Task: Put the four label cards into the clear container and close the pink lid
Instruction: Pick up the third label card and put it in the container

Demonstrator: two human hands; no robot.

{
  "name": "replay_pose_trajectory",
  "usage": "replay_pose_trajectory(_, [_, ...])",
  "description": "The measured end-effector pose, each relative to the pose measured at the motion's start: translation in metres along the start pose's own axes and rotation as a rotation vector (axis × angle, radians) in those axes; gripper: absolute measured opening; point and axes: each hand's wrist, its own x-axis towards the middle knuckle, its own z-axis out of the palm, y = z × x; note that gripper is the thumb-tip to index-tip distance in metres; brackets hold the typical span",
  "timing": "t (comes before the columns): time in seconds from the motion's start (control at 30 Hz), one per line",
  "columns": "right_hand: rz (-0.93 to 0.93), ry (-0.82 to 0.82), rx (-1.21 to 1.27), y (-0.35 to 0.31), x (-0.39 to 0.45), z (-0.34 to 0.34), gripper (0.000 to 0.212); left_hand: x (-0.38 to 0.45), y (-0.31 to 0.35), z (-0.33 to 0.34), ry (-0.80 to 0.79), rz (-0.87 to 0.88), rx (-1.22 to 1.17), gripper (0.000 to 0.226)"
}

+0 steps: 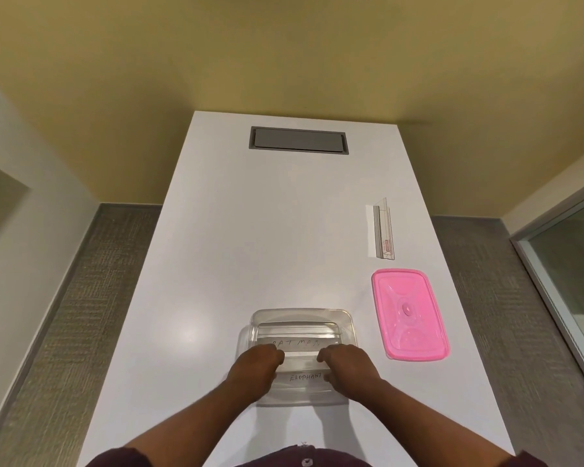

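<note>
The clear container (302,313) stands on the white table (216,264) right in front of me. Inside it, a label card reading BATMAN (297,342) lies toward the far side. Nearer to me is one reading ELEPHANT (305,377). My left hand (257,365) and my right hand (348,365) both reach into the container with curled fingers. Each pinches one end of the ELEPHANT card; a clear strip (300,358) shows between the fingertips. Another label card (380,230) lies on the table to the far right. The pink lid (410,313) lies flat, right of the container.
A grey cable hatch (298,139) is set into the table's far end. The table's side edges drop to a carpeted floor. A glass partition (570,281) stands at the right.
</note>
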Motion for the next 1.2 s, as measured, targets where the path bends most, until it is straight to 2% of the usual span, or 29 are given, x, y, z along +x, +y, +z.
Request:
replay_pose_trajectory(0.47, [0.041, 0.013, -0.016, -0.008, 0.005, -0.001, 0.038, 0.007, 0.005, 0.001, -0.006, -0.037, 0.046, 0.027])
replay_pose_trajectory(0.63, [0.032, 0.001, 0.003, -0.007, 0.003, -0.002, 0.042, 0.009, 0.003, 0.002, -0.014, -0.020, -0.028, 0.030])
replay_pose_trajectory(0.73, [0.039, 0.074, 0.104, -0.006, -0.001, -0.008, 0.045, 0.012, 0.000, 0.002, 0.035, 0.010, -0.145, 0.031])
replay_pose_trajectory(0.87, [0.087, 0.320, 0.302, -0.005, -0.004, -0.033, 0.033, 0.025, 0.010, -0.016, 0.193, 0.007, -0.350, 0.013])
replay_pose_trajectory(1.07, [0.345, 0.530, 0.719, 0.018, 0.009, -0.083, 0.019, 0.067, 0.031, -0.057, 0.357, -0.073, -0.627, 0.010])
replay_pose_trajectory(1.2, [0.494, 0.577, 0.980, 0.053, 0.027, -0.109, 0.020, 0.106, 0.040, -0.086, 0.412, -0.126, -0.739, 0.009])
